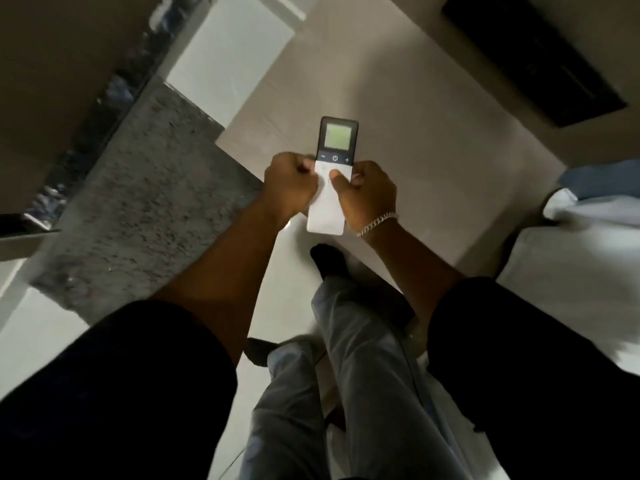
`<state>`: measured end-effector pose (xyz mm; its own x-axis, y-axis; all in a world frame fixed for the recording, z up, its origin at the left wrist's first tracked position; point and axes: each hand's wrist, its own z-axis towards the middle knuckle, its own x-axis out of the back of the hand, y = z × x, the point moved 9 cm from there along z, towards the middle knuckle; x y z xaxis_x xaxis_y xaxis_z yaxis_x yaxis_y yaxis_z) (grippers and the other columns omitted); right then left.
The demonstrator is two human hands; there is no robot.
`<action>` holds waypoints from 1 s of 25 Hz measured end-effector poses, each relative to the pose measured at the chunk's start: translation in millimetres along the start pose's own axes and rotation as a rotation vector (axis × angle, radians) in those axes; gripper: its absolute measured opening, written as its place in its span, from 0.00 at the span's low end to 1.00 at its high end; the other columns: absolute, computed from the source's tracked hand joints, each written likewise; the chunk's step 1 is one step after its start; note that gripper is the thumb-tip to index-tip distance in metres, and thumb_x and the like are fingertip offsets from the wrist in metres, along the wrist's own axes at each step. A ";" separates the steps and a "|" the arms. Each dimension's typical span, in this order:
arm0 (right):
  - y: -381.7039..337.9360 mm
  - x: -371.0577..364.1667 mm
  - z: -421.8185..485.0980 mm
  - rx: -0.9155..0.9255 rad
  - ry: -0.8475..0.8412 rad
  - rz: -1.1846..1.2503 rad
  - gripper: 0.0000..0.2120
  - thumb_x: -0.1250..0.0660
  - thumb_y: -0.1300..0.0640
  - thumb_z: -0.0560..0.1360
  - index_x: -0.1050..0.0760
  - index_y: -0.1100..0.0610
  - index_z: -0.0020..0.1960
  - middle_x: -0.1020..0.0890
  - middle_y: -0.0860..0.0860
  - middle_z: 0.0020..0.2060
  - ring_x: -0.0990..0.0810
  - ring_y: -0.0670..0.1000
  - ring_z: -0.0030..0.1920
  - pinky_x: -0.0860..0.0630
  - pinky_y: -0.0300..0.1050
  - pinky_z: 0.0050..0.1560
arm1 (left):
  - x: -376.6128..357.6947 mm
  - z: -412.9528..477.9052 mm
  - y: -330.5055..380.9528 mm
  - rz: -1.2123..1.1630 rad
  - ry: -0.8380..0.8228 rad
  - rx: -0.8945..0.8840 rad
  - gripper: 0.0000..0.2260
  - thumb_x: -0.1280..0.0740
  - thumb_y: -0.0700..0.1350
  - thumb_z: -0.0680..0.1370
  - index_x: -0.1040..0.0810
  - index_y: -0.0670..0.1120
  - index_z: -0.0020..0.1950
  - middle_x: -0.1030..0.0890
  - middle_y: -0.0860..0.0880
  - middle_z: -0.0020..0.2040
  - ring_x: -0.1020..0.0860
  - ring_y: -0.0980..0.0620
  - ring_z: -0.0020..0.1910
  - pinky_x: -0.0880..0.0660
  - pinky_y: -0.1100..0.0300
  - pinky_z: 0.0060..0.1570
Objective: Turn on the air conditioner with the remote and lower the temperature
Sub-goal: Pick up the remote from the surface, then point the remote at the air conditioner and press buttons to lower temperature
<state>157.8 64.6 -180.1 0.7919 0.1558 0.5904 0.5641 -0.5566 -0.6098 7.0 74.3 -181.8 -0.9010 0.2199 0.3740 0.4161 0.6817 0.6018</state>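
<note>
I hold a slim remote upright in front of me with both hands. Its top part is dark, with a lit greenish screen and a row of minus, power and plus buttons below it; its lower part is white. My left hand grips the remote's left edge, fingers curled. My right hand, with a silver chain bracelet on the wrist, grips the right edge, its thumb lying on the white part just under the button row. The air conditioner is not in view.
Below me are my legs in light trousers and dark socks on a pale floor. A speckled grey counter runs along the left. A bed with white bedding is at the right. A dark long object sits top right.
</note>
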 end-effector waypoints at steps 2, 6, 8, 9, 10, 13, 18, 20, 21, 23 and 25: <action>-56.0 -1.4 -23.5 0.066 -0.056 0.120 0.09 0.31 0.52 0.71 0.29 0.54 0.40 0.17 0.59 0.48 0.18 0.58 0.49 0.20 0.52 0.49 | 58.7 -30.1 12.7 -0.089 0.082 -0.027 0.08 0.37 0.32 0.75 0.20 0.42 0.45 0.17 0.37 0.51 0.18 0.41 0.50 0.19 0.47 0.52; -191.7 5.9 -82.7 0.268 -0.091 0.227 0.12 0.28 0.54 0.69 0.24 0.60 0.47 0.15 0.57 0.45 0.20 0.50 0.39 0.25 0.39 0.36 | 184.6 -104.6 56.5 -0.210 0.203 -0.139 0.08 0.39 0.31 0.77 0.21 0.35 0.51 0.18 0.35 0.50 0.19 0.43 0.46 0.19 0.45 0.51; -273.5 9.6 -123.3 0.363 -0.171 0.289 0.11 0.28 0.55 0.70 0.24 0.60 0.49 0.15 0.56 0.46 0.18 0.52 0.41 0.25 0.38 0.35 | 259.1 -155.7 85.0 -0.276 0.290 -0.214 0.08 0.38 0.32 0.78 0.21 0.34 0.53 0.17 0.36 0.50 0.18 0.43 0.44 0.18 0.47 0.48; -313.5 13.9 -143.0 0.411 -0.202 0.322 0.10 0.28 0.56 0.70 0.23 0.59 0.48 0.15 0.56 0.45 0.17 0.54 0.42 0.23 0.40 0.37 | 293.2 -182.5 99.8 -0.316 0.334 -0.264 0.08 0.37 0.32 0.78 0.21 0.34 0.54 0.17 0.36 0.49 0.17 0.44 0.43 0.18 0.48 0.48; -355.5 20.5 -167.0 0.470 -0.234 0.368 0.09 0.28 0.57 0.70 0.23 0.59 0.47 0.15 0.56 0.44 0.16 0.55 0.43 0.21 0.44 0.40 | 327.3 -214.9 115.5 -0.361 0.380 -0.322 0.08 0.36 0.32 0.77 0.20 0.34 0.54 0.16 0.37 0.47 0.16 0.47 0.41 0.17 0.50 0.45; -477.8 45.7 -255.1 0.698 -0.332 0.497 0.08 0.29 0.58 0.71 0.23 0.60 0.48 0.15 0.56 0.44 0.16 0.51 0.40 0.19 0.44 0.39 | 424.0 -324.3 160.2 -0.454 0.520 -0.518 0.09 0.35 0.32 0.76 0.20 0.35 0.56 0.16 0.38 0.49 0.16 0.52 0.36 0.17 0.60 0.36; -629.4 93.5 -408.3 0.983 -0.498 0.611 0.09 0.28 0.59 0.70 0.22 0.60 0.50 0.15 0.58 0.46 0.16 0.50 0.39 0.19 0.41 0.36 | 543.8 -497.6 212.5 -0.531 0.696 -0.742 0.07 0.34 0.32 0.76 0.20 0.37 0.52 0.16 0.40 0.49 0.15 0.53 0.38 0.17 0.60 0.38; -673.4 115.6 -463.6 1.097 -0.549 0.638 0.09 0.26 0.59 0.69 0.21 0.59 0.48 0.14 0.58 0.45 0.16 0.50 0.39 0.19 0.40 0.35 | 578.8 -558.1 228.5 -0.530 0.761 -0.810 0.07 0.33 0.32 0.75 0.21 0.36 0.53 0.16 0.39 0.50 0.15 0.49 0.40 0.16 0.58 0.40; -694.3 127.4 -494.3 1.165 -0.572 0.641 0.09 0.26 0.59 0.69 0.21 0.59 0.47 0.14 0.57 0.45 0.15 0.51 0.40 0.19 0.42 0.37 | 595.4 -591.4 234.7 -0.522 0.802 -0.841 0.09 0.32 0.32 0.75 0.21 0.35 0.54 0.16 0.39 0.51 0.15 0.47 0.42 0.16 0.56 0.40; -725.0 150.4 -542.4 1.253 -0.616 0.674 0.11 0.24 0.60 0.67 0.21 0.59 0.48 0.15 0.58 0.45 0.15 0.55 0.45 0.17 0.49 0.45 | 618.2 -646.1 247.7 -0.488 0.857 -0.884 0.09 0.32 0.32 0.74 0.21 0.35 0.55 0.16 0.39 0.50 0.14 0.47 0.42 0.16 0.56 0.38; -751.0 171.0 -588.2 1.329 -0.696 0.728 0.13 0.23 0.61 0.65 0.21 0.60 0.48 0.15 0.58 0.45 0.15 0.56 0.45 0.17 0.51 0.47 | 636.0 -698.7 258.4 -0.452 0.909 -0.928 0.07 0.32 0.33 0.75 0.21 0.37 0.53 0.16 0.40 0.50 0.14 0.47 0.43 0.16 0.56 0.37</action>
<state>-267.8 29.3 689.8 0.7007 0.7049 -0.1100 -0.4413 0.3071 -0.8432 -372.8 -97.2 704.7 -0.7318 -0.6688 0.1312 0.3633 -0.2200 0.9053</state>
